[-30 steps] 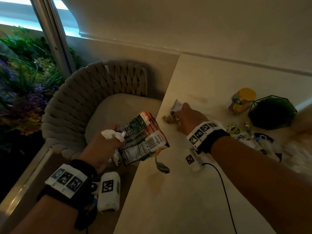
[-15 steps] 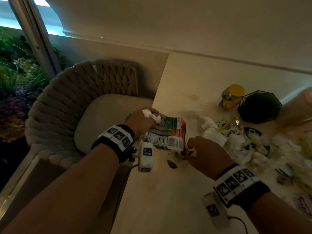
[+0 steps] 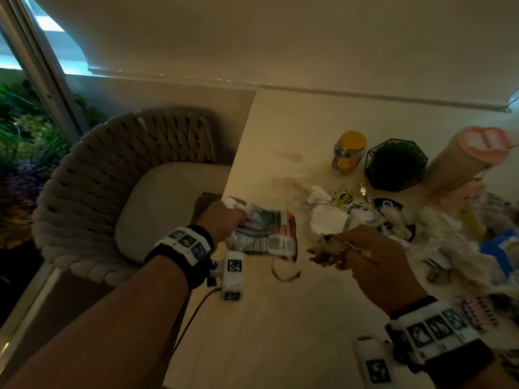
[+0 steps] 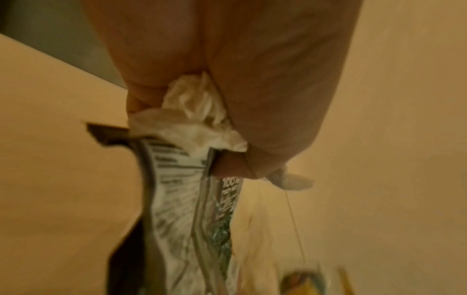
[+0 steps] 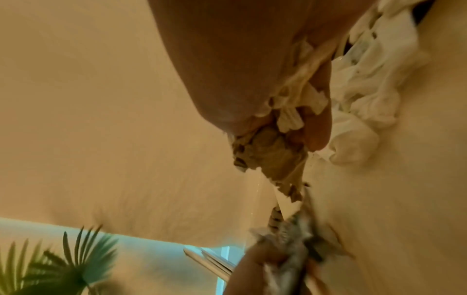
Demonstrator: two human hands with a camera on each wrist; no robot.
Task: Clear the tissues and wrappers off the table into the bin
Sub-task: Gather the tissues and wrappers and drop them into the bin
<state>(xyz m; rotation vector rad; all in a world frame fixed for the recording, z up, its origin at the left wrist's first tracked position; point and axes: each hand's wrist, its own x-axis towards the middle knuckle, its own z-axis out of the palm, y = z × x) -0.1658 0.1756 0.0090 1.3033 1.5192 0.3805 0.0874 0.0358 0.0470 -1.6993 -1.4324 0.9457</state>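
From the head view, the left hand point(image 3: 222, 220) is clamping a printed snack wrapper point(image 3: 266, 234) and a white tissue point(image 3: 234, 204) together at the left edge of the table point(image 3: 280, 332). The right hand point(image 3: 376, 259) is pinching a brownish crumpled scrap point(image 3: 325, 249) above the table's middle. A heap of tissues point(image 3: 438, 237) is lying along the right edge, near a yellow-lidded jar point(image 3: 349, 153) and a wire-framed plant point(image 3: 396, 164). No bin is showing.

From the left wrist, the curled fingers point(image 4: 232, 167) are squeezing the tissue point(image 4: 192, 103) against the wrapper's top point(image 4: 174, 179).

From the right wrist, the fingertips point(image 5: 317, 127) are closing on the scrap point(image 5: 267, 151), more tissues point(image 5: 361, 83) lying beyond.

Everything here is probably light and limp; the film wrapper looks slick, so bunching it with tissue should be steadying it. The scrap looks crumbly and may be shedding.
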